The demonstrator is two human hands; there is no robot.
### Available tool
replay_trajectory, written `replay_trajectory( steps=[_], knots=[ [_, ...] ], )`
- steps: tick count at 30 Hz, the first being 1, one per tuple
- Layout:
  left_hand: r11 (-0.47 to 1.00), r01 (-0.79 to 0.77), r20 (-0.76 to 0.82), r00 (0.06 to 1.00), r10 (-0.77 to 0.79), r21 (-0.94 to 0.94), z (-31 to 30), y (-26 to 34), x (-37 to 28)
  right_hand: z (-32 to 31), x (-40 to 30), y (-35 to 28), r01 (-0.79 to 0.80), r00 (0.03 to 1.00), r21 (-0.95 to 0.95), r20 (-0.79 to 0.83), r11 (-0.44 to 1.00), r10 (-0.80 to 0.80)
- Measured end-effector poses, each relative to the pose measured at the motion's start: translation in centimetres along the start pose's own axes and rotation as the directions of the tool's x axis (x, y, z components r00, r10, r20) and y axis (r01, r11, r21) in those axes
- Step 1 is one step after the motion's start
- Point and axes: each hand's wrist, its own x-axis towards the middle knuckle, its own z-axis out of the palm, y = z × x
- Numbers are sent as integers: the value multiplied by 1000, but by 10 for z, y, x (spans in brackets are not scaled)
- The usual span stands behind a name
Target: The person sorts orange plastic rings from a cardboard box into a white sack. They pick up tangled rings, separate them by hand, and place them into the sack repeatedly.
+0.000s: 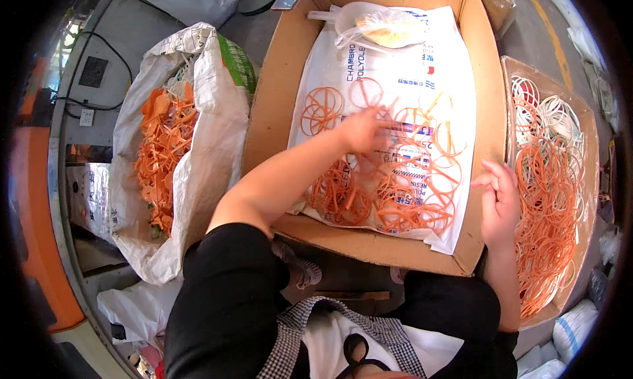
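Note:
Orange plastic rings [341, 193], some with crossing spokes, lie on a white printed plastic sack [385, 89] inside a large cardboard box [321, 235]. My left hand [363, 131] reaches over the upper part of the rings; it is blurred, and whether it grips one is unclear. At the box's right wall, my right hand [500, 196] is raised with curled fingers and nothing visible in them. At the sack's far end sits a clear plastic bag [390, 27] with something yellowish inside, by a translucent handled container [348, 18].
To the left stands a white woven sack [212, 146] holding orange plastic pieces [165, 156]. A second cardboard box [586, 250] at the right holds many orange and white rings [546, 191]. A black cable [111, 40] hangs at the upper left.

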Motion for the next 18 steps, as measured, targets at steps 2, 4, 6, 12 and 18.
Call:
replay_trajectory(
  steps=[2,4,6,12,18],
  knots=[
    [993,-35,-81,996,45,113,-8,43,-51,3,0,1,3,1000,46,-14,999,-2],
    [964,56,-101,994,-30,261,-16,65,-82,3,1,2,21,999,43,-29,999,-19],
    [984,146,121,980,-158,101,1,56,-106,4,2,2,41,999,44,-37,998,-40],
    [983,185,352,919,-177,12,-28,114,-145,5,4,11,121,987,-18,-107,992,-122],
    [903,427,231,876,-424,38,-77,157,-203,12,10,9,182,974,-9,-132,983,-181]
  ],
)
